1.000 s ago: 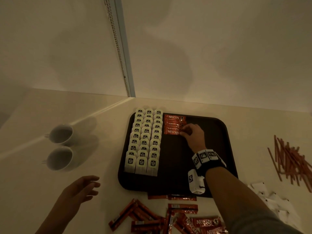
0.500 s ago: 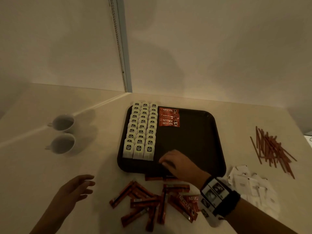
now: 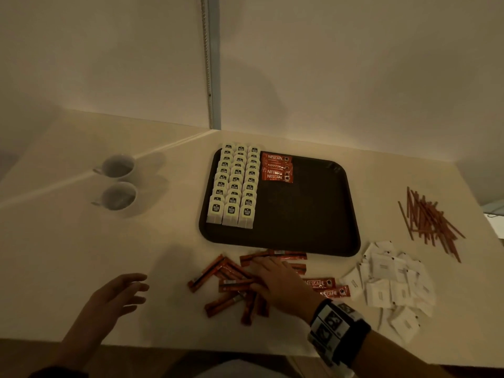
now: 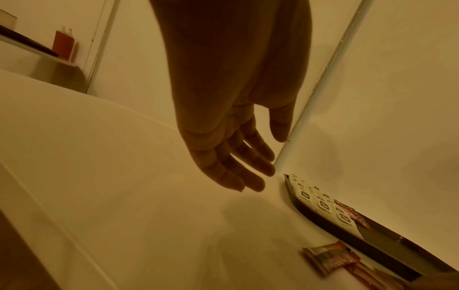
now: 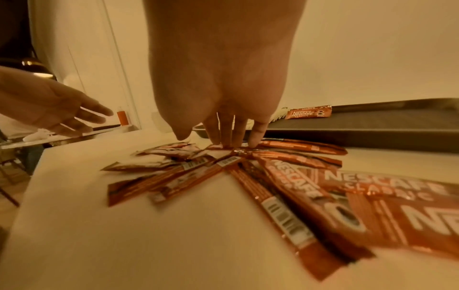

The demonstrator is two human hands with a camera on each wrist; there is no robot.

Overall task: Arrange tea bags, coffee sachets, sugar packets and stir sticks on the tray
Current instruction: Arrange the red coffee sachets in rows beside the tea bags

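Note:
A dark tray (image 3: 321, 214) lies on the table with three rows of white tea bags (image 3: 234, 186) along its left side and a few red coffee sachets (image 3: 276, 170) stacked beside them. Loose coffee sachets (image 3: 229, 282) lie scattered in front of the tray. My right hand (image 3: 261, 271) reaches down onto this pile, its straight fingertips (image 5: 257, 141) touching sachets (image 5: 273, 176). My left hand (image 3: 128, 290) hovers open over the bare table at the left, holding nothing (image 4: 248, 166). White sugar packets (image 3: 387, 282) and brown stir sticks (image 3: 428, 219) lie to the right of the tray.
Two white cups (image 3: 118, 181) stand at the left of the table. A wall with a vertical rail (image 3: 208, 64) rises right behind the tray. The table's front edge (image 3: 163, 347) runs close below my hands.
My right hand has drawn back from the stacked sachets on the tray, crossed its near edge and come down on the loose sachet pile. The left hand has barely moved.

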